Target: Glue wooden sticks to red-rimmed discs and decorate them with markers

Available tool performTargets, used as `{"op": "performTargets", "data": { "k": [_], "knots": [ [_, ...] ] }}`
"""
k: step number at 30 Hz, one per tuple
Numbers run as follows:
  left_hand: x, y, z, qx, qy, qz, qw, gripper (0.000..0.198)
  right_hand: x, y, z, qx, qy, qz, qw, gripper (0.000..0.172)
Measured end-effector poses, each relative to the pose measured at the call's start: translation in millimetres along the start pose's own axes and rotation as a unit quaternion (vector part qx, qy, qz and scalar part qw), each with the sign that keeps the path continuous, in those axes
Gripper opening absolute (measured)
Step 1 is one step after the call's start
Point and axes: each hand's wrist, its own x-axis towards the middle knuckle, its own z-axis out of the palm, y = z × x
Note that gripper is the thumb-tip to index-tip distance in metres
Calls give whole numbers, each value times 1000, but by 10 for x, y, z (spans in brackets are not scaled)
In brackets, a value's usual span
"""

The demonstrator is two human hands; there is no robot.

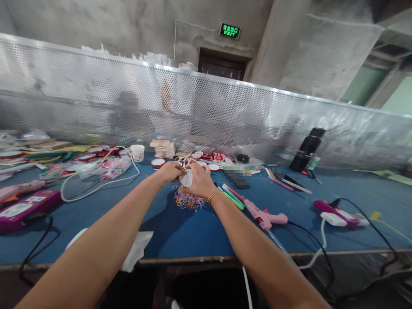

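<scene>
Nearest the camera, your bare forearms (109, 223) slant inward across the blue table (193, 238); resting them lightly on its front edge would probably steady such small handling. The largest thing in view is a perforated metal partition (225, 103) crossing behind, silvery and dotted with round holes. The table spreads before it, its top flat and a little scuffed.

Your two hands meet above the middle of that surface. The right hand (201, 180) is curled round a white disc (186, 178), grasping it; the left hand (170, 171) appears to pinch the disc's upper left edge, though whether anything smaller sits between those fingertips is too hidden to tell. Light pressure at the rim, rather than across the face, should guard against bending, and a firm right-hand hold would free your left fingers for fine adjustment.

To the right lies a pink glue gun (267, 218), apparently moulded plastic. Just below your hands is a loose heap of coloured strands (189, 201), thin and tangled. The disc itself is round, pale and flat-looking. Smallest, a gold-coloured bracelet (215, 196) circles your right wrist.
</scene>
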Motion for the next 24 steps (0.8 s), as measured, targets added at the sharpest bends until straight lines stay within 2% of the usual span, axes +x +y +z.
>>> {"op": "performTargets", "data": {
  "k": [7, 13, 19, 24],
  "knots": [
    [-39, 32, 1, -56, -15, -38, 998, 13, 3, 33, 18, 9, -10, 17, 1000, 68],
    [-65, 69, -43, -57, -32, -48, 997, 10, 17, -3, -3, 56, -31, 34, 997, 78],
    [-84, 56, -148, -88, -64, -66, 992, 19, 6, -70, -45, 189, -34, 67, 979, 80],
    [-107, 70, -166, -157, -94, -55, 982, 22, -17, -11, 18, 311, 26, 69, 948, 80]
  ]
}}
